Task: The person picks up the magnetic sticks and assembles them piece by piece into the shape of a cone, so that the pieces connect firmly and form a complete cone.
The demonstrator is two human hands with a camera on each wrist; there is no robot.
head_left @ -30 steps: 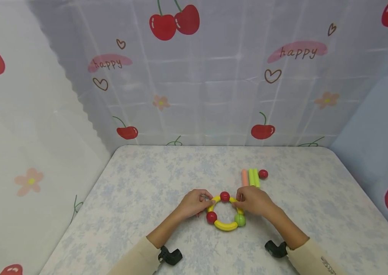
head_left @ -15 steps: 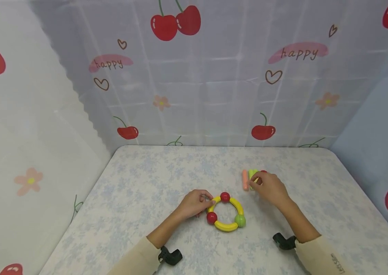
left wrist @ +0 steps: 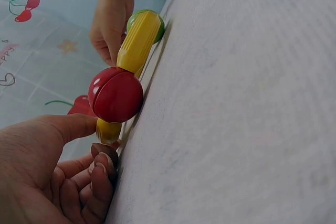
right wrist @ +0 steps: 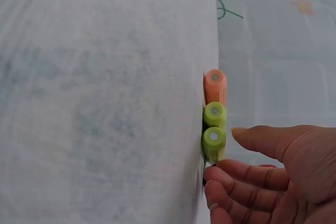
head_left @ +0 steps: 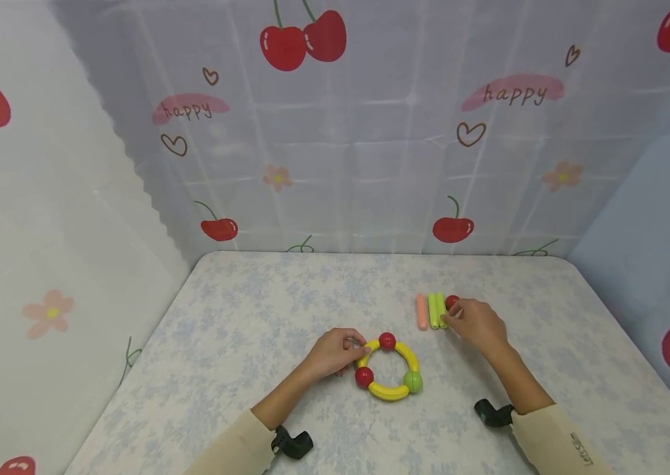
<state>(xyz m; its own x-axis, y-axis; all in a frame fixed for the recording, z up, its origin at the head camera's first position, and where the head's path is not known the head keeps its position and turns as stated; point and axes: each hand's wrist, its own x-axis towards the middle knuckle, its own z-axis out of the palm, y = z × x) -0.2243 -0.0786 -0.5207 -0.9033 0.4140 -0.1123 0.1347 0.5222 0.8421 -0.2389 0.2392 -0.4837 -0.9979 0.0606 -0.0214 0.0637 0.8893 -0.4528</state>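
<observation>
A ring of yellow curved rods point(head_left: 388, 392) lies on the table, joined by two red balls point(head_left: 364, 377) and a green ball point(head_left: 413, 382). My left hand point(head_left: 332, 351) pinches the ring's left yellow rod point(left wrist: 108, 131) between thumb and fingers. Farther back, two straight light-green rods point(head_left: 433, 311) lie side by side next to an orange-pink rod point(head_left: 422, 312). My right hand point(head_left: 480, 324) is beside the right-hand green rod point(right wrist: 213, 139), thumb and fingers apart around its near end. A loose red ball point(head_left: 452, 301) sits just behind that hand, partly hidden by it.
The table point(head_left: 252, 297) has a pale blue floral cover. A printed curtain point(head_left: 359, 165) with cherries stands along its back edge. A dark wrist camera point(head_left: 293, 443) is worn on the left wrist, another dark camera point(head_left: 492, 414) on the right.
My right hand has let go of the ring's right yellow rod and moved back and right to the green rods, then slightly farther right. My left hand stays on the ring.
</observation>
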